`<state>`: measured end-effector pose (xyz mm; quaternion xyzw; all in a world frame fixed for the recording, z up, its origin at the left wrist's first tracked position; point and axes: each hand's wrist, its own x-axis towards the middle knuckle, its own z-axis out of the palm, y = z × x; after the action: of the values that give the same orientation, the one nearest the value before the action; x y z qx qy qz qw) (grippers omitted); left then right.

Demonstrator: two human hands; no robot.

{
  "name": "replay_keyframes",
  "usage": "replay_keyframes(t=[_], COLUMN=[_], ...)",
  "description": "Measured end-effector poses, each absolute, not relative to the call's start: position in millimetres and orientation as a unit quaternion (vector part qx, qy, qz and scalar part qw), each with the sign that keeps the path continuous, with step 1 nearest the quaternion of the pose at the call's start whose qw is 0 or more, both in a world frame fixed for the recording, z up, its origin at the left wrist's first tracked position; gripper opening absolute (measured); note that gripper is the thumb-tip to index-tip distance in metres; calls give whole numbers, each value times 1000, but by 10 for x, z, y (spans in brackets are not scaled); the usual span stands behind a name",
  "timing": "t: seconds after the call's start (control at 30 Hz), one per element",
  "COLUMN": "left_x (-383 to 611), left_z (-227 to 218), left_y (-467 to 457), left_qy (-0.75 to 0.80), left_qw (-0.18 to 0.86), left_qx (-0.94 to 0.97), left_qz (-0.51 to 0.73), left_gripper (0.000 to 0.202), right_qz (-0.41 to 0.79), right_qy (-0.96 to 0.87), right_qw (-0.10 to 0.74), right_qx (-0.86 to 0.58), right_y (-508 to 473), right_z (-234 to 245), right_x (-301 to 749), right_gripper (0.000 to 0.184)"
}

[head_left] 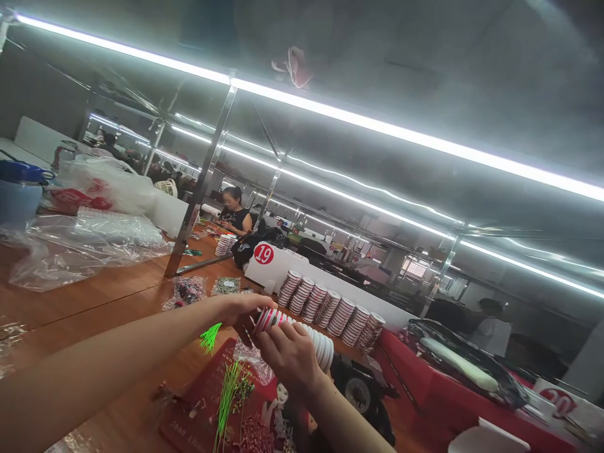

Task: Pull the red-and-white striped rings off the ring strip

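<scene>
A row of white disc-like spools [322,346] lies on its side in front of me, its left end showing pink and red bands. My left hand [245,311] closes round that left end, thumb on top and the other fingers partly hidden. Over the middle of the row, my right hand [289,352] curls its fingers against the spools. Below my hands is a red printed mat [198,409]. On it lie bright green strands [228,396], a heap of small red pieces [257,434] and a clear plastic bag [255,360].
Several stacks of wound spools [340,314] stand against a white divider [283,267] marked 19. Bags of small parts [189,290] lie left of it. A metal post [202,182] rises beyond my left arm, near plastic bags [104,239]. A co-worker [236,214] sits behind.
</scene>
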<state>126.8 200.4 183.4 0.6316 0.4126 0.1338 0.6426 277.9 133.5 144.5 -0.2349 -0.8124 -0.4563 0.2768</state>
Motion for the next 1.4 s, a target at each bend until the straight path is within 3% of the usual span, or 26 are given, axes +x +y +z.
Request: replay_keyframes(t=[0.47,0.8,0.93,1.07,1.23,1.4], left_x=[1268,1236,1187,1129,1106,1107], left_z=[1784,1831,1828,1799,1728,1663], left_y=[2066,2027,1992,1958,1944,1927], left_qy=[399,386,351,294,248,224], left_qw=[650,647,648,647,636,624], left_qx=[635,645,662,680,692,698], left_qz=[124,128,136,182,234,270], left_gripper=[37,37,37,24,24,29], right_qz=[-459,-436,-355,-204,-37,17], right_qy=[-804,-819,-818,-779,-767,-752], right_qw=[296,315,376,431,384,357], right_qx=[-236,-199,-252,-407,-513,-554], right_y=[1345,1406,1354,1319,1408,1449], right_z=[1411,1432,1518,1764,1963,1920], right_x=[2733,2676,2710,2860,2935,2829], right_gripper=[22,34,29,19,12,8])
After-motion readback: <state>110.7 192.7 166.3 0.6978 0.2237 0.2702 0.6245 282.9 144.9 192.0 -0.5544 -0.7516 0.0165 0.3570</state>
